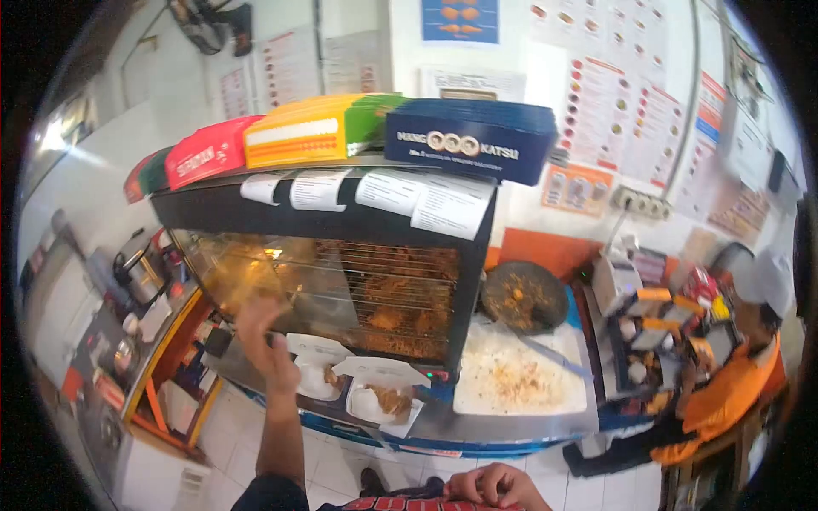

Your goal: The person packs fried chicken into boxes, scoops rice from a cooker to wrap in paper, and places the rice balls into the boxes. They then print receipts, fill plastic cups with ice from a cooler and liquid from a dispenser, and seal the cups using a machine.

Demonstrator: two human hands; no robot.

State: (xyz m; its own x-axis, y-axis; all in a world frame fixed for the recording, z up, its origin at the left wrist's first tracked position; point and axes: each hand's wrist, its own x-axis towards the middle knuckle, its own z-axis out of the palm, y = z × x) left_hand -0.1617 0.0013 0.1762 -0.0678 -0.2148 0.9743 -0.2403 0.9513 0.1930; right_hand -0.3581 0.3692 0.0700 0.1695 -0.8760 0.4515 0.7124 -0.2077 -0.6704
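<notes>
My left hand [266,341] is raised in front of the glass at the left part of the food warmer [319,209]; its fingers are smeared by motion. My right hand [494,485] rests near my body at the bottom, fingers curled, with nothing visible in it. Two open white takeaway boxes, the left one [317,379] and the right one [375,404], stand on the counter below the warmer, each with brown food inside. Fried food [405,298] lies on wire racks in the warmer.
Right of the warmer are a white cutting board [511,387] with crumbs, a knife [554,356] and a dark pan [524,294]. Folded cartons [469,136] line the warmer's top. A person in orange [724,400] works at the right.
</notes>
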